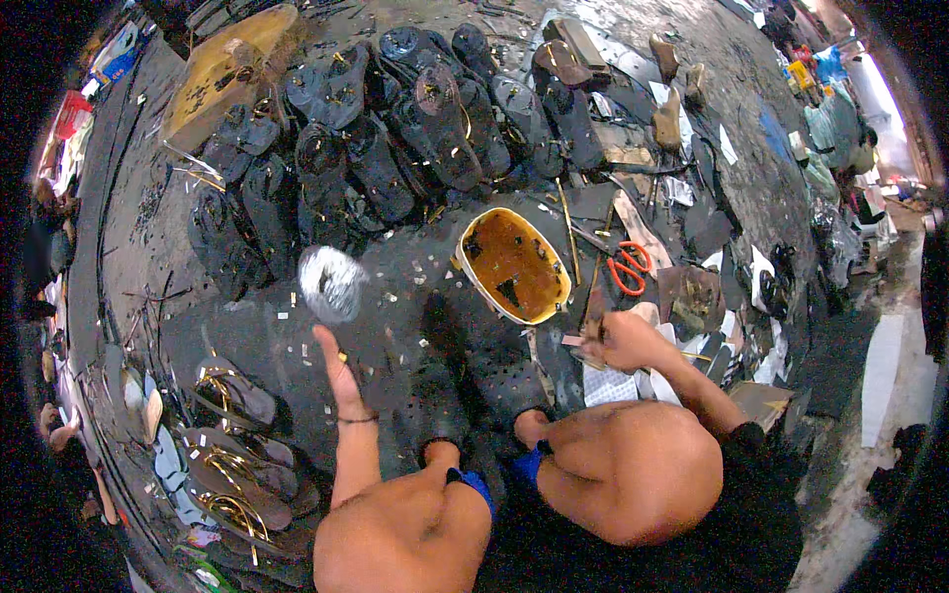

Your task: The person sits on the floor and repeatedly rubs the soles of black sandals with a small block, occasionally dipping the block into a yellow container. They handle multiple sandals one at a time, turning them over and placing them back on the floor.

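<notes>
My left hand (pixel 342 374) is stretched out over the dark floor, seen edge-on, fingers extended, with a dark band at the wrist. Just beyond its fingertips is a blurred, shiny silver-white bundle (pixel 331 284); I cannot make out its kind or whether it rests on anything. My right hand (pixel 633 341) is closed, and a small pale pink piece (pixel 571 341) shows at its fingertips. Between the hands and farther off stands an oval tub (pixel 516 265) with amber-brown, sticky-looking stuff inside. Orange-handled scissors (pixel 630 268) lie just beyond my right hand.
Rows of dark sandal soles (pixel 440 124) lie across the far side. Sandals with gold straps (pixel 232 474) are at the near left. A yellowish-brown block (pixel 229 79) sits at the far left. Scraps and a white patterned sheet (pixel 615 385) lie around my right hand.
</notes>
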{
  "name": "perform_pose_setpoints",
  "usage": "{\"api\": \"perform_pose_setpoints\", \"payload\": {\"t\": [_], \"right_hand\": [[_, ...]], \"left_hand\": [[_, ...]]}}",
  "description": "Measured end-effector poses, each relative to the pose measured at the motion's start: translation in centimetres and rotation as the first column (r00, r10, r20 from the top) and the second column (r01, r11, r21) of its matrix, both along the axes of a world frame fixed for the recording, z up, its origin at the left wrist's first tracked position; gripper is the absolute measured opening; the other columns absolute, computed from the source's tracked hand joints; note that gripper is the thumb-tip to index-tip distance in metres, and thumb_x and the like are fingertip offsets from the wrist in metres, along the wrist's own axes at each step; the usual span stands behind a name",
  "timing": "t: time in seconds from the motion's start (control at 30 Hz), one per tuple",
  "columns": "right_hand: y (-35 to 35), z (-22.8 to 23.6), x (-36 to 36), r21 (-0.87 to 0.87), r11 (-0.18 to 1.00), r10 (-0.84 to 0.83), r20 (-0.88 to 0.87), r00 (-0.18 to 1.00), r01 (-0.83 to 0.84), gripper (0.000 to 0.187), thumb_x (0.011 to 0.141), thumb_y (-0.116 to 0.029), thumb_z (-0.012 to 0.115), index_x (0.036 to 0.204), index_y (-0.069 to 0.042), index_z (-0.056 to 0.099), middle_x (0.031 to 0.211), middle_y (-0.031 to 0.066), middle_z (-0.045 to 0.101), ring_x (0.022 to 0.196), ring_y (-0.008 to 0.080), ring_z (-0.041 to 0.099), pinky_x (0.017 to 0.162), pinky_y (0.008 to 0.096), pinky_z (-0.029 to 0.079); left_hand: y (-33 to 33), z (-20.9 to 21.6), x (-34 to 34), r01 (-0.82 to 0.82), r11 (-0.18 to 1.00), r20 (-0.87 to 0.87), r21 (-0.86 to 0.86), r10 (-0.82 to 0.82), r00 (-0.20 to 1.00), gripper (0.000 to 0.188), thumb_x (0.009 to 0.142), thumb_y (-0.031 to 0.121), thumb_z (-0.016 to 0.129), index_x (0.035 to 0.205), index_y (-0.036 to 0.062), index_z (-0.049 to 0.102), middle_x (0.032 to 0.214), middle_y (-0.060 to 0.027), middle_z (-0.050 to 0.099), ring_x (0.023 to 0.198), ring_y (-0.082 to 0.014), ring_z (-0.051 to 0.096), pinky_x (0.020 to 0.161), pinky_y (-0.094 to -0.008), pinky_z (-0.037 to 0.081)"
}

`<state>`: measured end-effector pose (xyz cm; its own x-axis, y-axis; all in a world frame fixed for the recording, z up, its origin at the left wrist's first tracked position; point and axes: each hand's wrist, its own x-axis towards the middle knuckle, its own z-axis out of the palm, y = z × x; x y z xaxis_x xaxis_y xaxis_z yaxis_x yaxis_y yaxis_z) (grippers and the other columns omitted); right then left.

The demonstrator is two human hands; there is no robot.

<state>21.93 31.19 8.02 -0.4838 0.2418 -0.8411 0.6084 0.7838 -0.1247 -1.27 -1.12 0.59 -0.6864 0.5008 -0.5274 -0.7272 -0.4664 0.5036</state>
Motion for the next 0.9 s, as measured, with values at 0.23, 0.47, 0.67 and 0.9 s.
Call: {"api": "perform_pose_setpoints", "payload": {"t": [0.23, 0.47, 0.67, 0.9], "right_hand": [[-5.9, 5.1, -13.6, -0.713, 0.671, -0.741, -0.653, 0.157, 0.203, 0.021, 0.087, -0.021, 0.074, 0.098, -0.003, 0.072, 0.101, 0.0132, 0.072, 0.092, 0.023, 0.069, 0.085, 0.0352, 0.053], [-7.3, -2.0, -18.7, -0.32, 0.93, -0.361, -0.884, 0.298, 0.18, 0.02, 0.091, -0.019, 0.07, 0.099, 0.0, 0.069, 0.088, 0.0118, 0.072, 0.083, 0.0218, 0.07, 0.075, 0.0352, 0.054], [-12.3, 5.1, -18.5, -0.638, 0.725, -0.593, -0.77, 0.237, -0.26, 0.025, 0.088, -0.021, 0.072, 0.104, -0.002, 0.069, 0.1, 0.0118, 0.073, 0.093, 0.0215, 0.069, 0.084, 0.0387, 0.053], [-12.0, 2.7, -17.4, -0.558, 0.824, -0.542, -0.827, 0.147, -0.101, 0.023, 0.089, -0.025, 0.07, 0.099, -0.004, 0.071, 0.096, 0.015, 0.073, 0.092, 0.0277, 0.071, 0.083, 0.0394, 0.054]], "left_hand": [[9.3, 4.3, -3.4, 0.065, 0.997, -0.121, -0.029, -0.068, 0.99, 0.069, 0.088, 0.072, 0.054, 0.106, 0.0065, 0.066, 0.091, -0.0033, 0.069, 0.073, -0.0165, 0.066, 0.063, -0.0316, 0.056], [7.7, 8.3, -5.3, 0.083, 0.948, -0.247, 0.309, -0.004, 0.969, 0.064, 0.094, 0.064, 0.053, 0.119, 0.0061, 0.058, 0.109, -0.0029, 0.066, 0.094, -0.0168, 0.064, 0.083, -0.0337, 0.054], [6.6, 2.5, -5.6, 0.427, 0.788, -0.182, 0.444, -0.387, 0.904, 0.094, 0.089, 0.08, 0.038, 0.13, -0.0024, 0.056, 0.112, -0.0081, 0.066, 0.087, -0.0166, 0.064, 0.079, -0.0324, 0.055], [7.6, 5.4, -4.3, -0.184, 0.982, -0.2, -0.047, 0.171, 0.965, 0.063, 0.097, 0.065, 0.046, 0.12, 0.0074, 0.06, 0.108, -0.004, 0.067, 0.089, -0.0189, 0.066, 0.077, -0.0322, 0.056]]}}
